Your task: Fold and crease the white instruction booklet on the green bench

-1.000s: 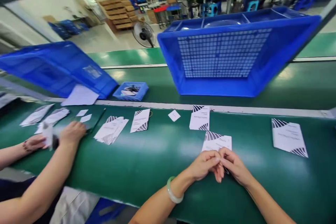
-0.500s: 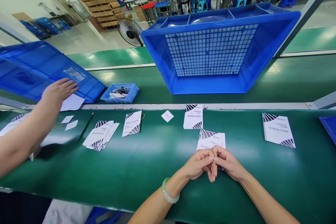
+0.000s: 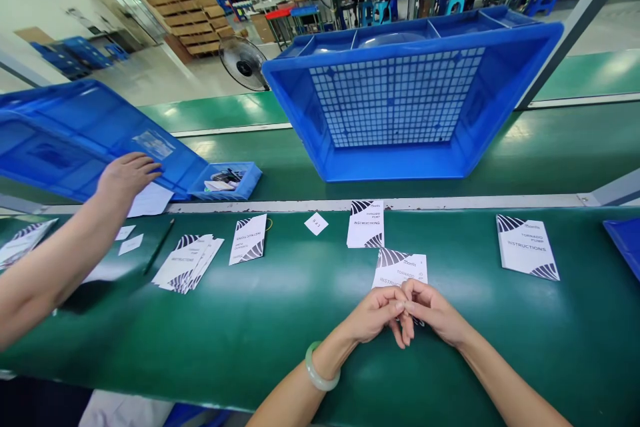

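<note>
My left hand (image 3: 383, 315), with a pale green bangle (image 3: 321, 367) on its wrist, meets my right hand (image 3: 435, 312) above an instruction booklet (image 3: 395, 269). Thumbs and fingertips of both are pressed together in a pinch. Whatever lies between them, if anything, is hidden or too small to make out. My hands cover the lower part of that booklet. Just behind it lies a second instruction booklet (image 3: 365, 225), and farther right a stack of booklets (image 3: 528, 247). A small white card (image 3: 316, 223) rests to the left.
A large blue crate (image 3: 395, 163) stands tipped on its side behind the ledge. Left of it are a small blue bin (image 3: 235, 188) and another blue crate (image 3: 65, 140). A co-worker's hand (image 3: 127, 177) reaches toward that crate. Fanned booklets (image 3: 185, 263) lie on the green surface.
The co-worker's hand has moved to the right and slightly down, and the left crate has shifted right against the small bin. My hands keep the same pinch; the view has shifted slightly.
</note>
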Demonstrator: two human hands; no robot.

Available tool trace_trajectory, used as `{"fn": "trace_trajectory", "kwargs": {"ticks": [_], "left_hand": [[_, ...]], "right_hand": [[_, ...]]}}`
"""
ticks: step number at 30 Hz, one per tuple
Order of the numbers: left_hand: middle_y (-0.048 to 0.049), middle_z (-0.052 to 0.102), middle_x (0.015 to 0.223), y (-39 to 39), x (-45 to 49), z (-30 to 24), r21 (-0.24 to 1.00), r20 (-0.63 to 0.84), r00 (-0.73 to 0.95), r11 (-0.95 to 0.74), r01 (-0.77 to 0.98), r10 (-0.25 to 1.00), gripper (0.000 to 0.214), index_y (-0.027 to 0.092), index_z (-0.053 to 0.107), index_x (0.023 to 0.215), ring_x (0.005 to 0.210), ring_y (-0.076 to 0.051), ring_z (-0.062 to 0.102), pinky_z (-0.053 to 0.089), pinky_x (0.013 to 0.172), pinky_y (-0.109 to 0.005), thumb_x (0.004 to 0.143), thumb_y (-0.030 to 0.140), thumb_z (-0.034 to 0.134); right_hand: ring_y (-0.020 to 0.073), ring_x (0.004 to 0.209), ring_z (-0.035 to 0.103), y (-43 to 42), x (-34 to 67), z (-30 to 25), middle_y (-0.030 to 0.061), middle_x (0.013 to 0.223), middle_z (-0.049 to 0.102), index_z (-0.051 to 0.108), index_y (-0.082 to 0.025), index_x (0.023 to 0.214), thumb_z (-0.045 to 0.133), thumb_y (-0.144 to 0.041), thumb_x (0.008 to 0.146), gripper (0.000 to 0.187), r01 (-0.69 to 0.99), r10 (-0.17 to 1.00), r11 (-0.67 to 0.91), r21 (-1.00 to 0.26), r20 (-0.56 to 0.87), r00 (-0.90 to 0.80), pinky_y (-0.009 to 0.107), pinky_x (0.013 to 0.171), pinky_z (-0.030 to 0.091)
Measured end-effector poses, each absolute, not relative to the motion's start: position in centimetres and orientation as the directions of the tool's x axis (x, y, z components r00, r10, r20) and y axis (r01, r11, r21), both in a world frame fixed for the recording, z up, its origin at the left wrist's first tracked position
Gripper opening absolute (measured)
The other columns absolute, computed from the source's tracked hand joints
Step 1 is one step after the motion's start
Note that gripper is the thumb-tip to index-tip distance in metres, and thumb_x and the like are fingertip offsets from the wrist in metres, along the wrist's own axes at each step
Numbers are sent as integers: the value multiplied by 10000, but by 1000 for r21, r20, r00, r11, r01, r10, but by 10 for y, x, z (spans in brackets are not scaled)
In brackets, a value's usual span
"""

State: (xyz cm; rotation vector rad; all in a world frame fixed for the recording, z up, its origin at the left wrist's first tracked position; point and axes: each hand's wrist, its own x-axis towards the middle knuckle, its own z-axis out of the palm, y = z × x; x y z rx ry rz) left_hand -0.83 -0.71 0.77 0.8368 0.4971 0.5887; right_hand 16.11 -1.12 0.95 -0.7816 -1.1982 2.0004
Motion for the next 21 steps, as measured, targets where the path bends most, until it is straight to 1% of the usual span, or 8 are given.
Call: {"fn": "trace_trajectory", "kwargs": {"ticks": [1,3,5,7,11,15,17,21], "left_hand": [[-78,609,683,-6,-10,9,868,-185,690,445,-219,700,336,108,493,850,566,-145,599,502,485,-244,872,443,503],[-80,605,773,-2,-14,13,989,-136,522,147,21,842,284,112,544,881,685,-143,588,509,621,-275,894,388,475],[-84,597,904,3,-19,14,935,45,336,-158,318,941,214,133,569,948,849,-163,556,476,782,-319,897,317,473],[-95,561,1066,7,-22,13,804,197,263,-309,508,944,227,154,541,1069,1023,-192,494,417,911,-361,889,277,479],[-142,318,1384,4,-19,4,629,175,305,-345,697,936,573,141,354,1325,1279,-261,269,300,1052,-434,842,386,540],[-163,121,1475,-10,-7,-4,503,102,323,-329,799,941,915,107,187,1414,1304,-340,162,275,1045,-500,730,520,633],[-168,161,1454,-13,-3,-5,481,88,298,-303,823,950,945,108,157,1423,1268,-339,207,291,1024,-492,717,487,658],[-155,378,1269,-7,-5,-5,493,26,189,-177,852,982,921,103,168,1422,1123,-289,343,347,946,-436,718,407,678]], "right_hand": [[110,621,464,-10,162,11,-6,656,491,393,-164,794,528,-366,894,263,-195,809,-301,-934,-141,-571,243,605,335],[127,680,478,-7,166,12,14,716,510,439,-164,809,486,-368,911,233,-30,904,-144,-989,-119,-411,265,657,362],[146,775,479,-2,174,8,33,807,515,490,-167,832,468,-367,913,217,232,989,-11,-973,-45,-140,285,729,373],[164,835,480,5,184,1,40,866,528,519,-176,893,465,-367,907,199,475,998,26,-879,48,34,302,769,374],[191,926,483,16,199,-15,49,979,549,519,-189,1032,467,-365,896,228,694,996,45,-719,86,24,334,820,376],[194,905,482,15,199,-22,24,957,566,519,-217,1041,449,-347,905,201,746,998,53,-664,50,-25,346,799,361],[194,891,479,13,197,-22,11,940,571,515,-229,1046,453,-338,904,189,758,998,54,-650,42,-36,347,784,352],[193,881,478,13,196,-23,5,929,575,507,-232,1058,459,-332,899,194,756,998,56,-652,45,-35,349,779,349]]}}
